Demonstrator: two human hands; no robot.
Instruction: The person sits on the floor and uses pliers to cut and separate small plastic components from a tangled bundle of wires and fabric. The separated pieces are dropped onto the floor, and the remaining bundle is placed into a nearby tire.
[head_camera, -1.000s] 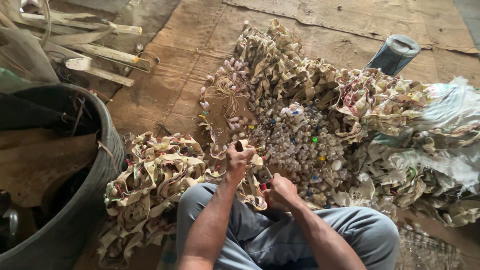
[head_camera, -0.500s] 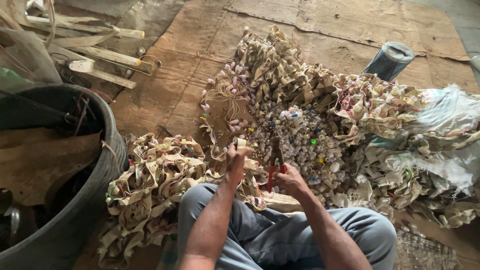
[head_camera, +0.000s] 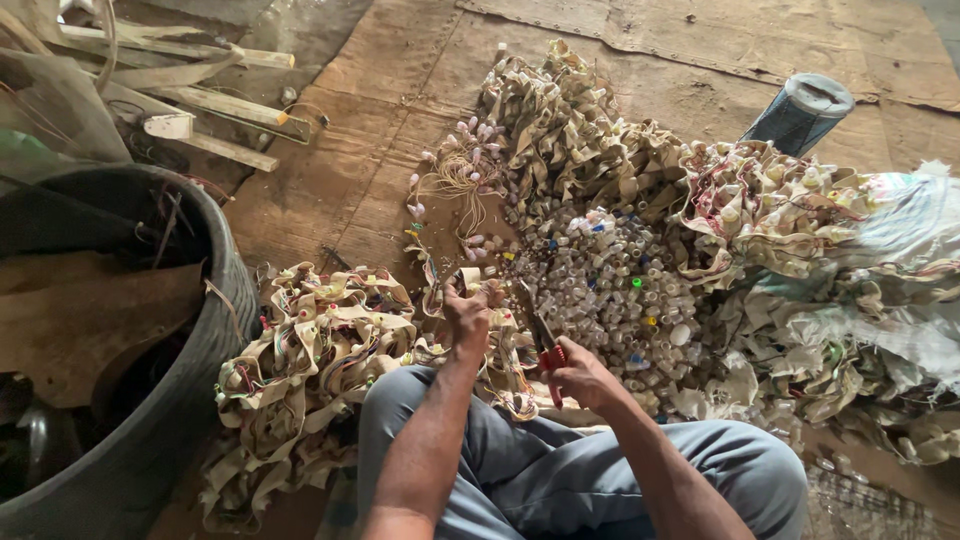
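Looking down from my head camera, my left hand (head_camera: 470, 312) has risen a little since half a second ago and now sits just left of frame centre, fist closed around the end of a beige strip of bulb sockets (head_camera: 478, 278) that pokes up above my knuckles. My right hand (head_camera: 585, 378) has stayed low, right of centre, closed on the red handles of a pair of scissors (head_camera: 545, 340); the blades point up and left toward the strip, their tips just beside my left hand, though I cannot tell whether they touch it. The view has also shifted slightly, so the blue-grey can (head_camera: 798, 112) sits nearer the upper right. Under both hands lies the heap of cut sockets (head_camera: 620, 290), spreading up and right from the scissors. A tangled pile of strips (head_camera: 310, 350) lies at lower left, beside the black tub (head_camera: 215, 300) along the left edge. My grey trousers (head_camera: 600, 470) fill the bottom.
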